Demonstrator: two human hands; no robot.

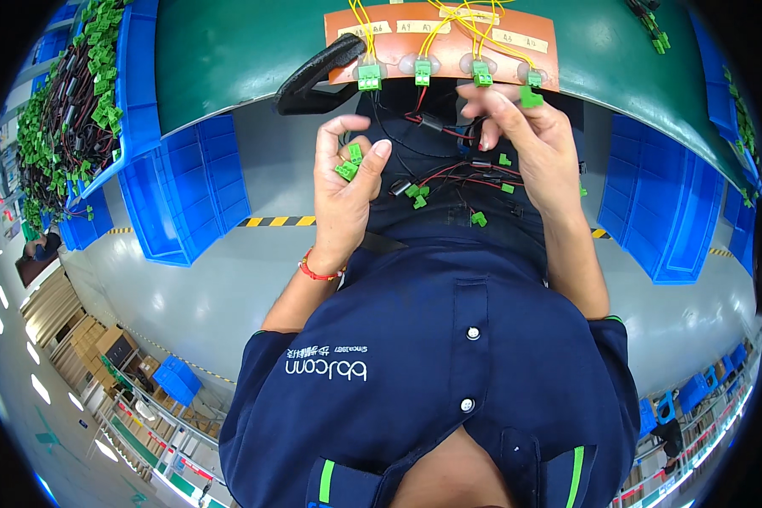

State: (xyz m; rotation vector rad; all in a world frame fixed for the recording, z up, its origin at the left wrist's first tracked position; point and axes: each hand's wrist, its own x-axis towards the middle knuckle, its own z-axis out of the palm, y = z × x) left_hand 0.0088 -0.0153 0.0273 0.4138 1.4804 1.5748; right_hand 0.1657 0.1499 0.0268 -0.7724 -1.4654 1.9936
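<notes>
My left hand [345,182] is closed, with two small green terminal connectors [350,161] between thumb and curled fingers. My right hand [538,144] has its fingers bent in by the right end of an orange-brown fixture board [449,41]; what they grip is partly hidden. A green connector [531,97] shows at those fingers, just below the board's rightmost socket [534,78]. Other green connectors [370,77] sit along the board's near edge. From them a red-and-black cable with a black cylinder [430,123] runs toward my right hand. More cables with green ends [416,195] lie across my lap.
The board stands on a green table [229,51], beside a black curved bracket [320,76]. Blue bins [186,190] are below the table on the left, with another blue bin [659,203] at right. A heap of cables [72,110] fills a blue tray at far left.
</notes>
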